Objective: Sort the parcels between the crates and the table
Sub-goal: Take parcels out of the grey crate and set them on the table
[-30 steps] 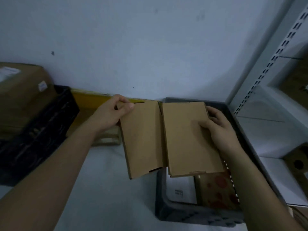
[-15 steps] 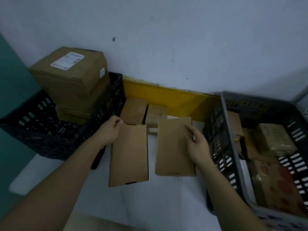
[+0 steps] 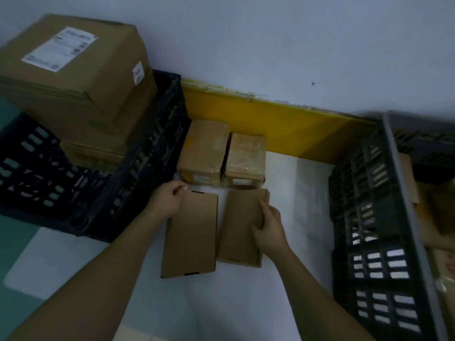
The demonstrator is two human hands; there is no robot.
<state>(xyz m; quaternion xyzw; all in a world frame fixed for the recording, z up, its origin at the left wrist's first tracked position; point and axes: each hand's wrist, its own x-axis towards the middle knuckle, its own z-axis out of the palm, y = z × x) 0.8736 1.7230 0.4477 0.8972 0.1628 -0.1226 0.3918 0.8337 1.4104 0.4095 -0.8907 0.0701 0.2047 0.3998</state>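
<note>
Parcels gripped by both hands.

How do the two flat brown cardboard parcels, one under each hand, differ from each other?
The flat brown cardboard parcel under the left hand lies nearer the camera than the flat brown cardboard parcel under the right hand. The left hand pinches its parcel at the far corner; the right hand grips its parcel along the right edge. Both are thin, plain and lie side by side on the white table.

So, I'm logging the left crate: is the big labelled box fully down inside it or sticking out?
Sticking out. The big labelled box sits on another box in the black crate, well above its rim.
</note>
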